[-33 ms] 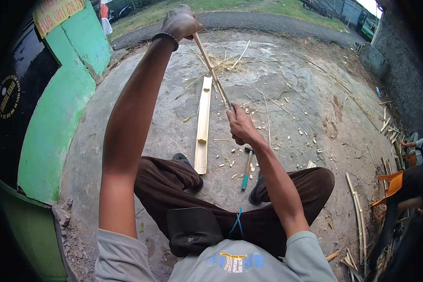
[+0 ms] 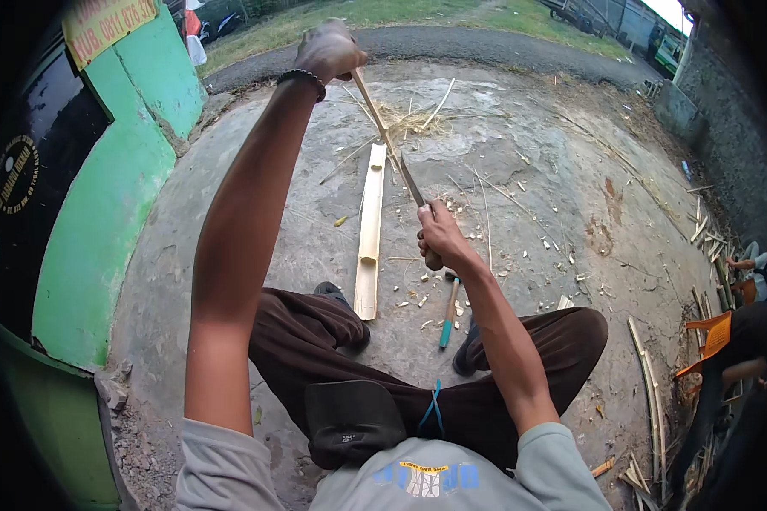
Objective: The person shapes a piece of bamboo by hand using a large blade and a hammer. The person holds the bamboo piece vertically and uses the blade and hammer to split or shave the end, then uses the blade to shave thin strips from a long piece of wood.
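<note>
Evidently, the left hand [image 2: 325,51] grips a slim tan bamboo strip [image 2: 371,102] toward the grey concrete slab's [image 2: 264,175] far edge; the right hand [image 2: 441,234] clasps a dark-handled steel knife [image 2: 411,182], probably best angled shallowly, with light pressure.

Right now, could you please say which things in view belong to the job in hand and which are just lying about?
Job: strip in left hand; knife in right hand; perhaps split bamboo, hammer.
Lying about: chips, shavings, yellow leaf.
</note>
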